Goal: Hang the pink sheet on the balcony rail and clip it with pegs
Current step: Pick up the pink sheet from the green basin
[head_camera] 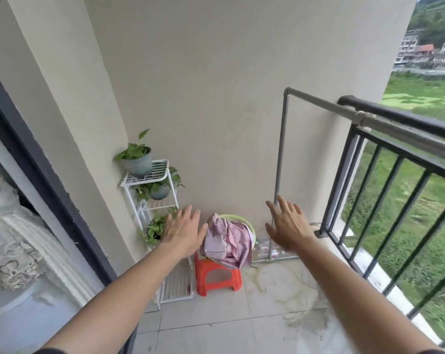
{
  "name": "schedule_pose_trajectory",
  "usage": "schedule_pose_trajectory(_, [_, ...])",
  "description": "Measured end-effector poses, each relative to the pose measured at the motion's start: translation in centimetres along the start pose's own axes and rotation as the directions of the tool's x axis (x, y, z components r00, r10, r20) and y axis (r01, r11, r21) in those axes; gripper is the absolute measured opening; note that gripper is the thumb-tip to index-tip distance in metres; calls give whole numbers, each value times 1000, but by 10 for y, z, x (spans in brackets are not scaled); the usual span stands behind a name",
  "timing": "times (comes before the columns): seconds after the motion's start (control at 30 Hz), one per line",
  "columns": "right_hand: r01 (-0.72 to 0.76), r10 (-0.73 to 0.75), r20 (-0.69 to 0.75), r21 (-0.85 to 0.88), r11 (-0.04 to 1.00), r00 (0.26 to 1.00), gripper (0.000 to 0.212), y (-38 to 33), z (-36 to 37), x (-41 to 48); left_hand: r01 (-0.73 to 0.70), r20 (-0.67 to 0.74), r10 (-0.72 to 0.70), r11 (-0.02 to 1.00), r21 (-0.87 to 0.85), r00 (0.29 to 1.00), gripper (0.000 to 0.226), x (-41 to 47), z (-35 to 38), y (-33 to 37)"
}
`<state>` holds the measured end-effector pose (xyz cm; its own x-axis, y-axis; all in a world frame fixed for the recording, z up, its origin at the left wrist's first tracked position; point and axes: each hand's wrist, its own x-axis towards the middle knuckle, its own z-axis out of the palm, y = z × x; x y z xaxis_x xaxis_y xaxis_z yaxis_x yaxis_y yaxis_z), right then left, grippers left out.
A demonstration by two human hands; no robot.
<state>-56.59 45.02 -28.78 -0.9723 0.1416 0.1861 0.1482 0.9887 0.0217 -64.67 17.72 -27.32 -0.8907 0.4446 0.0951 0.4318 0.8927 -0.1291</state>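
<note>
The pink sheet (pixel 227 240) lies bunched in a pale green basin (pixel 243 218) on a red plastic stool (pixel 217 277) by the far wall. My left hand (pixel 184 232) is stretched out, fingers spread, just left of the sheet and apart from it. My right hand (pixel 289 226) is also spread and empty, just right of the basin. A grey metal pipe rail (pixel 385 122) runs along the black balcony rail (pixel 400 112) at the right. I see no pegs.
A white wire plant rack (pixel 149 182) with potted green plants stands in the left corner. The black railing bars (pixel 369 198) close the right side. A dark door frame and lace curtain (pixel 14 241) are at the left. The tiled floor (pixel 241 323) has damp stains.
</note>
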Motion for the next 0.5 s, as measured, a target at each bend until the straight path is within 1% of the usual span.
schedule_pose_trajectory(0.1, [21,-21,-5,29,999,1000,67,29,7,65,36,19,-36,999,-33,999,58,60,9,3])
schedule_pose_trajectory(0.2, [6,-7,19,62,998,1000,65,51,22,126,72,49,-69,996,-55,996,57,110,21,1])
schedule_pose_trajectory(0.27, [-1,-4,60,84,996,998,65,57,38,160,96,75,-91,993,-68,993,57,136,34,-3])
schedule_pose_trajectory(0.37, [23,-34,135,85,996,990,65,57,65,206,84,89,-79,995,-56,993,54,172,59,-13])
schedule_pose_trajectory(0.5, [30,-50,216,96,995,975,66,52,105,262,114,161,-97,988,-102,982,54,227,102,-30])
